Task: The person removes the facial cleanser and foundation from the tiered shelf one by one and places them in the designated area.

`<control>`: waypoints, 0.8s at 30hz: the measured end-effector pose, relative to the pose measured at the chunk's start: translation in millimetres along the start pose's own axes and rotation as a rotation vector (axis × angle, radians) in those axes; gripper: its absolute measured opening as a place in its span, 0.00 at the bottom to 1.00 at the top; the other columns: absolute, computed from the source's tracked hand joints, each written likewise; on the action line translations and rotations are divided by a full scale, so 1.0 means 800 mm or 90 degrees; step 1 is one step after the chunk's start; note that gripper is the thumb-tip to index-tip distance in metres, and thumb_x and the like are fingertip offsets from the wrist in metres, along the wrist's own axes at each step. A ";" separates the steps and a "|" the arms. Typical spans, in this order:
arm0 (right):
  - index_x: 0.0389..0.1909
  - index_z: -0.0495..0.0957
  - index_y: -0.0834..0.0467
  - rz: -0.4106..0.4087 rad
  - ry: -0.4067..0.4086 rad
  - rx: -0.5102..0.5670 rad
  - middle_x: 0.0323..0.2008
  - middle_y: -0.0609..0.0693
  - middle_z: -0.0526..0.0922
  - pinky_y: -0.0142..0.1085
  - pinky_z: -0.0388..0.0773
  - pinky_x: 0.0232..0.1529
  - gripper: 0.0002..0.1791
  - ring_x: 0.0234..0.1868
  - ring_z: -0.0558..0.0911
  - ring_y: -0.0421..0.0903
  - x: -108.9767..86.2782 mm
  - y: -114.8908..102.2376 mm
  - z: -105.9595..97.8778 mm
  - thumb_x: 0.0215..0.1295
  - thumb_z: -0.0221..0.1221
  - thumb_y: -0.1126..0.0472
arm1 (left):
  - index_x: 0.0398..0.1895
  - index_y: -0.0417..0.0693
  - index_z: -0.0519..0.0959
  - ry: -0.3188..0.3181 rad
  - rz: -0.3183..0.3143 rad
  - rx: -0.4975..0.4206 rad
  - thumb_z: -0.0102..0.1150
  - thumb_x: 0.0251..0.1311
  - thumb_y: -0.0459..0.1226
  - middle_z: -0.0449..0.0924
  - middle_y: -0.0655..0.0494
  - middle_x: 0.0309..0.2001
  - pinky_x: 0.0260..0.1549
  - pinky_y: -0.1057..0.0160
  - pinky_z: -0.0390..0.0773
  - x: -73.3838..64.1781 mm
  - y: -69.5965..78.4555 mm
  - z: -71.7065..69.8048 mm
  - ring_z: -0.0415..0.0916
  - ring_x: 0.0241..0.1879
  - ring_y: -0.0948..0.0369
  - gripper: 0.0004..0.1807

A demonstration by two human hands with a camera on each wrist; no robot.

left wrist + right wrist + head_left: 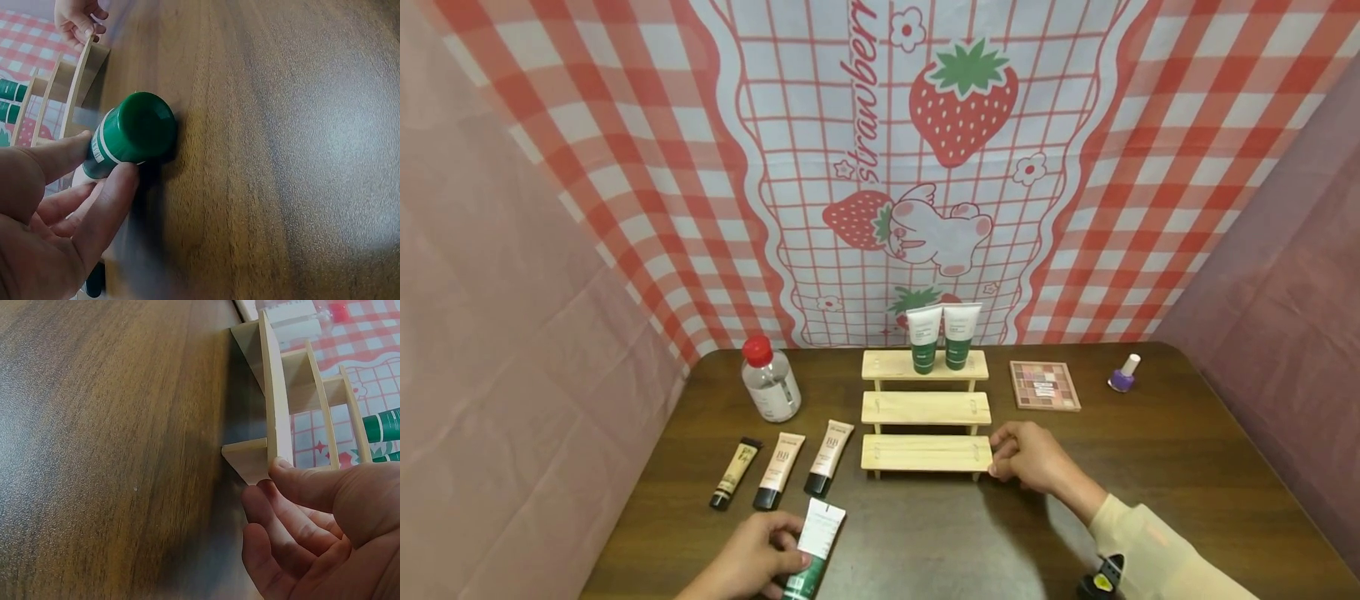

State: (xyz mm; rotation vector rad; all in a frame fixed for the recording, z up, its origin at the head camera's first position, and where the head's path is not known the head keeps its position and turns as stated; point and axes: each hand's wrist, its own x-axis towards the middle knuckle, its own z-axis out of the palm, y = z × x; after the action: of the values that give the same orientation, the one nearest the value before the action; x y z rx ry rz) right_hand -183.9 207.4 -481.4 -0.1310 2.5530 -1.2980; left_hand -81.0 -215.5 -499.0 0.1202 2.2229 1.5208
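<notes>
In the head view my left hand (758, 554) grips a white-and-green squeeze tube (820, 533) near the table's front edge. The left wrist view shows thumb and fingers round its green cap end (147, 128), which faces the camera. My right hand (1030, 457) pinches the right end of the lowest step of a three-tier wooden stand (925, 454). Seen from the right wrist, the thumb lies on the board's edge with curled fingers (281, 537) below it. Two similar white-and-green tubes (923, 337) stand upright, caps down, on the top step.
Left of the stand lie two BB cream tubes (779, 471) and a slim gold tube (735, 475). Behind them stands a clear bottle (775, 392) with a red cap. An eyeshadow palette (1045, 386) and a purple nail polish bottle (1123, 377) sit at the back right.
</notes>
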 end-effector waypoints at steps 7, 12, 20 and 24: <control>0.45 0.78 0.68 -0.005 -0.010 -0.001 0.29 0.52 0.89 0.41 0.78 0.18 0.20 0.25 0.83 0.44 0.001 0.000 0.000 0.50 0.72 0.73 | 0.50 0.27 0.78 0.025 -0.019 0.029 0.73 0.56 0.29 0.78 0.53 0.27 0.17 0.55 0.84 -0.003 0.000 0.000 0.76 0.23 0.60 0.21; 0.45 0.78 0.68 -0.008 -0.016 0.005 0.29 0.53 0.89 0.41 0.79 0.18 0.20 0.25 0.82 0.44 0.001 0.000 -0.001 0.49 0.70 0.74 | 0.50 0.28 0.77 0.036 -0.028 0.035 0.74 0.55 0.31 0.79 0.53 0.28 0.16 0.55 0.83 -0.004 0.000 -0.001 0.78 0.24 0.59 0.22; 0.45 0.78 0.68 -0.007 -0.016 0.009 0.29 0.53 0.89 0.42 0.79 0.18 0.20 0.25 0.82 0.44 0.000 0.001 -0.001 0.50 0.71 0.74 | 0.50 0.32 0.78 0.046 0.001 0.063 0.76 0.53 0.32 0.79 0.54 0.26 0.14 0.64 0.77 -0.003 -0.002 -0.005 0.73 0.20 0.62 0.23; 0.46 0.78 0.68 -0.008 -0.015 0.011 0.29 0.53 0.89 0.41 0.79 0.18 0.20 0.25 0.82 0.44 0.001 0.002 -0.001 0.50 0.71 0.74 | 0.50 0.32 0.79 0.038 0.027 0.068 0.75 0.53 0.32 0.79 0.54 0.27 0.14 0.67 0.73 -0.001 -0.004 -0.006 0.71 0.19 0.65 0.23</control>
State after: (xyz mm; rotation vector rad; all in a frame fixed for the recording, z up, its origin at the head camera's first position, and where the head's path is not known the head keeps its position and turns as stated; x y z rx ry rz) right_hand -184.5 208.8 -482.5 -0.1576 2.5241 -1.3153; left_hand -81.6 -221.3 -499.9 0.1571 2.3632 1.4444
